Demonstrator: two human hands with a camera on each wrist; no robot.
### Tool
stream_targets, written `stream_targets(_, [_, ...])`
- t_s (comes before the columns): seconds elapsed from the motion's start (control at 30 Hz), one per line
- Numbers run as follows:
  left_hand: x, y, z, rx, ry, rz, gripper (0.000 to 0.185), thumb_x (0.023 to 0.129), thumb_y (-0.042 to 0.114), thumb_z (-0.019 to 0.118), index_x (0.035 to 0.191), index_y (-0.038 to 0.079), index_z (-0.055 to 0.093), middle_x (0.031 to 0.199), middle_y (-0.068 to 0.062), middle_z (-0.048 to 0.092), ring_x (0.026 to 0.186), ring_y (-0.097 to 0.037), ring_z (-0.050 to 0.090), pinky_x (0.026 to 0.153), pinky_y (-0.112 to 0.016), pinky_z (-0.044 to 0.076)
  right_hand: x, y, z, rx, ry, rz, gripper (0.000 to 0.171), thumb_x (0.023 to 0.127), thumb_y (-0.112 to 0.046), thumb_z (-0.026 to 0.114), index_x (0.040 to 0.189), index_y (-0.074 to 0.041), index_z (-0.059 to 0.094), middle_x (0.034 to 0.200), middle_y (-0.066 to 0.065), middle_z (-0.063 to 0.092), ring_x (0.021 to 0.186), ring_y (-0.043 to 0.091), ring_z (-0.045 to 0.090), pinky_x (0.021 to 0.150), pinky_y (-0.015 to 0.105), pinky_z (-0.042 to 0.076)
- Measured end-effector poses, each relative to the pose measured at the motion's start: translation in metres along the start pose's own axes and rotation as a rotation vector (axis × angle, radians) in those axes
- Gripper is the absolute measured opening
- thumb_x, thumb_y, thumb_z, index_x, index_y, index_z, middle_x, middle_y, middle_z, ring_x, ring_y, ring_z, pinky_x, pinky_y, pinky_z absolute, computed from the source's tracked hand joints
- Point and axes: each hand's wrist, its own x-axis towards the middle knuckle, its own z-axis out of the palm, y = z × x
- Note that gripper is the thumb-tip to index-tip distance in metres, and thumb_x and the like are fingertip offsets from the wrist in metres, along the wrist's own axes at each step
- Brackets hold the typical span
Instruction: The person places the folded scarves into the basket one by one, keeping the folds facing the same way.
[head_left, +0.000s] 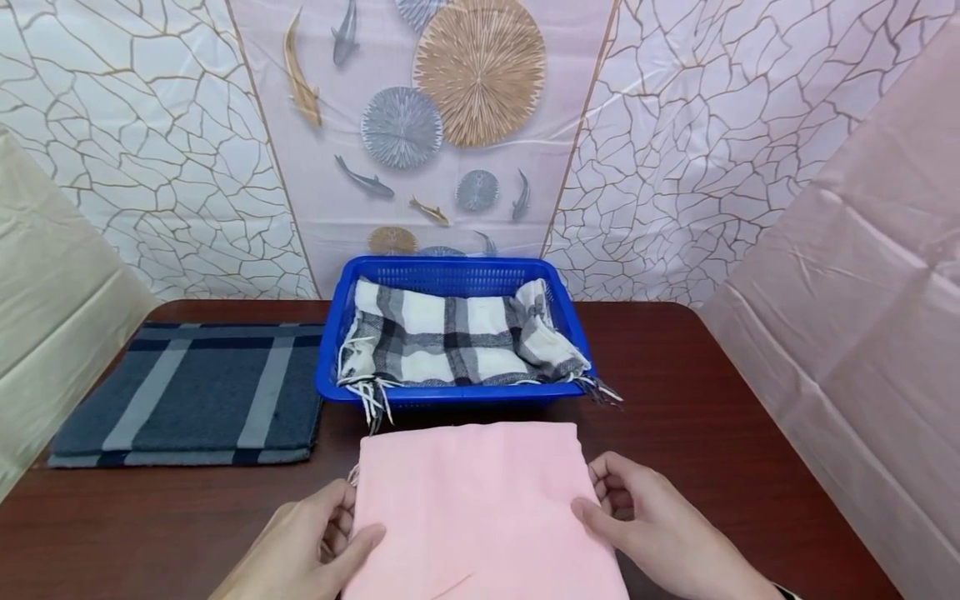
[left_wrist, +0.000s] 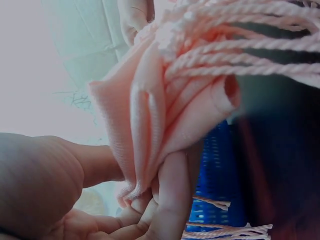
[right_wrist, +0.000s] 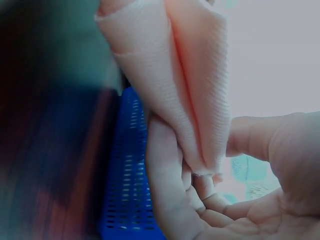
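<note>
A folded pink scarf (head_left: pixel 480 508) is held up in front of me, nearer than the basket. My left hand (head_left: pixel 307 533) pinches its left edge, thumb on the near face and fingers curled behind. On the opposite edge, my right hand (head_left: pixel 660 517) grips it the same way. In the left wrist view, twisted fringe hangs from the folded layers of the scarf (left_wrist: pixel 145 115), with the thumb and fingers around them. The right wrist view has the scarf's (right_wrist: pixel 200 85) folded layers between thumb and fingers.
Behind the scarf stands a blue plastic basket (head_left: pixel 450 392) holding a black-and-white checked scarf (head_left: pixel 423 317), its fringe hanging over the front rim. A folded dark blue and grey striped scarf (head_left: pixel 202 392) lies at left on the brown table (head_left: pixel 675 400). Patterned cloth (head_left: pixel 675 150) hangs around the table.
</note>
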Motion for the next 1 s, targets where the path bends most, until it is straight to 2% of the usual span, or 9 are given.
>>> stream_targets(0.13, [-0.002,0.0,-0.005,0.005,0.004,0.024,0.029,0.091,0.031,0.077,0.096,0.01,0.058,0.077,0.0,0.056,0.067,-0.012,0.052,0.057,-0.025,0.043,-0.002,-0.004,-0.004,0.005,0.003,0.018,0.039,0.09,-0.034,0.078,0.109,-0.007,0.058,0.085,0.006,0.059,0.081,0.02,0.056,0.064,0.028,0.051])
stream_targets(0.23, [-0.002,0.0,-0.009,0.021,0.019,0.034,0.03,0.091,0.033,0.077,0.094,0.011,0.058,0.076,0.001,0.056,0.066,-0.011,0.052,0.057,-0.025,0.043,-0.003,-0.007,-0.007,0.026,-0.006,-0.004,0.041,0.09,-0.034,0.077,0.111,-0.005,0.057,0.087,0.007,0.06,0.081,0.021,0.058,0.065,0.029,0.053])
stream_targets(0.33, [-0.004,0.001,-0.012,0.032,0.04,0.06,0.029,0.091,0.034,0.077,0.094,0.012,0.058,0.076,0.002,0.057,0.065,-0.01,0.053,0.056,-0.024,0.044,-0.004,-0.01,-0.011,0.043,-0.015,-0.059,0.041,0.092,-0.034,0.076,0.112,-0.004,0.057,0.088,0.007,0.06,0.082,0.021,0.059,0.065,0.028,0.054])
stream_targets(0.57, [-0.006,0.01,-0.017,-0.007,0.07,0.055,0.027,0.091,0.032,0.077,0.1,0.012,0.061,0.077,0.002,0.059,0.068,-0.011,0.054,0.057,-0.024,0.045,-0.005,-0.017,-0.017,0.052,-0.002,-0.155,0.04,0.094,-0.032,0.074,0.115,-0.002,0.057,0.089,0.008,0.063,0.079,0.019,0.063,0.066,0.028,0.056])
stream_targets(0.77, [-0.008,0.015,-0.024,-0.013,0.077,0.072,0.03,0.093,0.035,0.075,0.107,0.011,0.062,0.08,0.002,0.06,0.071,-0.01,0.054,0.058,-0.023,0.044,-0.003,-0.022,-0.02,0.069,0.009,-0.162,0.042,0.094,-0.032,0.073,0.118,-0.001,0.057,0.091,0.009,0.064,0.08,0.021,0.064,0.067,0.029,0.057])
stream_targets(1.0, [-0.005,0.021,-0.031,-0.005,0.109,0.125,0.028,0.095,0.033,0.073,0.107,0.01,0.061,0.081,0.001,0.058,0.073,-0.011,0.052,0.058,-0.025,0.043,0.0,-0.03,-0.024,0.104,0.037,-0.179,0.042,0.095,-0.028,0.073,0.12,0.001,0.056,0.094,0.012,0.068,0.081,0.021,0.068,0.068,0.031,0.059])
